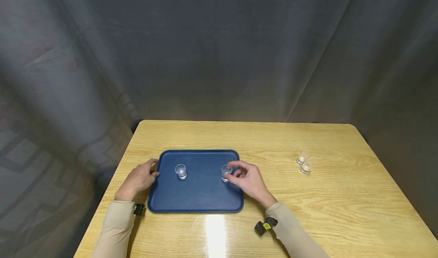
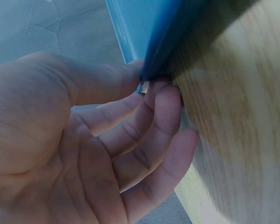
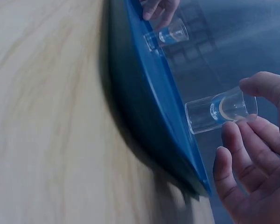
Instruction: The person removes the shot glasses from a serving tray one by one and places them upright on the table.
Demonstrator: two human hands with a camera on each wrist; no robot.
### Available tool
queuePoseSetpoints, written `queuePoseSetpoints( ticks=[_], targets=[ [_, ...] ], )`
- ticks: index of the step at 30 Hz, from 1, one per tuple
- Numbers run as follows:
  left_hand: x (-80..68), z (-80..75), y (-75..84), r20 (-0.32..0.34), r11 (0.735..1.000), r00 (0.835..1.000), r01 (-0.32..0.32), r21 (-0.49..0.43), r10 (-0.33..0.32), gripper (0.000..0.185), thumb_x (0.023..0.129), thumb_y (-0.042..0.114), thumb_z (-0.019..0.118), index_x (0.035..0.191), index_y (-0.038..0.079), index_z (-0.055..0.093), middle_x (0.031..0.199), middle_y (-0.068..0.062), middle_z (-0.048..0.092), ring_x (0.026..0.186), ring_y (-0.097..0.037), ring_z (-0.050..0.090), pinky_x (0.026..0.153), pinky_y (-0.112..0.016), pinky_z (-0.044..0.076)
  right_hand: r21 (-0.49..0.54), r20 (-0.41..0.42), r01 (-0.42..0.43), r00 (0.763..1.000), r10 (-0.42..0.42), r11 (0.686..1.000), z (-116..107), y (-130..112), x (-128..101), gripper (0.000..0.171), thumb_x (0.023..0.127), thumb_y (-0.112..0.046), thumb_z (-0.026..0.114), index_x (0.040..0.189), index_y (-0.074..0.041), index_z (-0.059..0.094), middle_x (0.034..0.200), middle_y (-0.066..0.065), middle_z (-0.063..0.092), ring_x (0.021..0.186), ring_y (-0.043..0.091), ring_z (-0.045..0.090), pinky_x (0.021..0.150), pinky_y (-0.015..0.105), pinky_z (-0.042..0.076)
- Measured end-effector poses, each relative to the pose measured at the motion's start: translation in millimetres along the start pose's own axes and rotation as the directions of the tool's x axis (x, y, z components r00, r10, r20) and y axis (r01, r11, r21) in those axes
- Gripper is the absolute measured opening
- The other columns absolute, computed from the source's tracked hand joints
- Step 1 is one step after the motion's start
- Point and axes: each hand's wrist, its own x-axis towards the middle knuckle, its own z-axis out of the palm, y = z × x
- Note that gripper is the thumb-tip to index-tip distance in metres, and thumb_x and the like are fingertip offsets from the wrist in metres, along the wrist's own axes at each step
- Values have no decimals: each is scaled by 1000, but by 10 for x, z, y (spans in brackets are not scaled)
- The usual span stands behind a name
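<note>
A small clear shot glass (image 1: 225,170) stands upright on the right part of a blue tray (image 1: 200,199). My right hand (image 1: 251,181) pinches this glass near its rim between thumb and fingers, and the right wrist view shows its base at the tray's surface. Further left on the tray stands a second shot glass (image 1: 181,171), which no hand touches. At the tray's left edge, my left hand (image 1: 138,179) grips the rim. In the left wrist view its thumb lies over the rim and its other fingers curl at the underside.
Two more clear glasses (image 1: 303,158) stand close together on the wooden table (image 1: 328,204), to the right of the tray. A dark grey curtain (image 1: 212,60) hangs behind the table and along its sides.
</note>
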Motion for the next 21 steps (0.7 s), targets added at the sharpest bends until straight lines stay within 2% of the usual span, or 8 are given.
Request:
queuePoseSetpoints(
  ticks=[12, 18, 21],
  targets=[
    [-9, 12, 3, 8, 1000, 1000, 11, -10, -11, 52, 105, 10, 61, 152, -7, 47, 131, -34, 68, 112, -43, 72, 97, -60, 57, 14, -55, -27, 998, 28, 1000, -275, 136, -45, 36, 85, -16, 90, 119, -11, 80, 84, 7, 78, 71, 9, 69, 62, 22, 52],
    [-8, 4, 6, 3, 1000, 1000, -4, -8, 4, 52, 105, 10, 61, 152, -7, 47, 129, -33, 69, 109, -42, 72, 95, -59, 58, 52, -91, -56, 994, 61, 997, -451, 228, -64, 36, 87, -15, 89, 121, -8, 78, 96, 14, 80, 72, 9, 69, 62, 23, 54],
    [-10, -2, 9, 1, 1000, 1000, -5, -12, 5, 51, 105, 10, 61, 151, -8, 47, 127, -33, 70, 106, -40, 73, 93, -58, 58, 57, -116, -70, 990, 76, 996, -535, 258, -71, 36, 88, -16, 88, 122, -6, 78, 94, 15, 79, 71, 8, 68, 62, 23, 54]
  ],
)
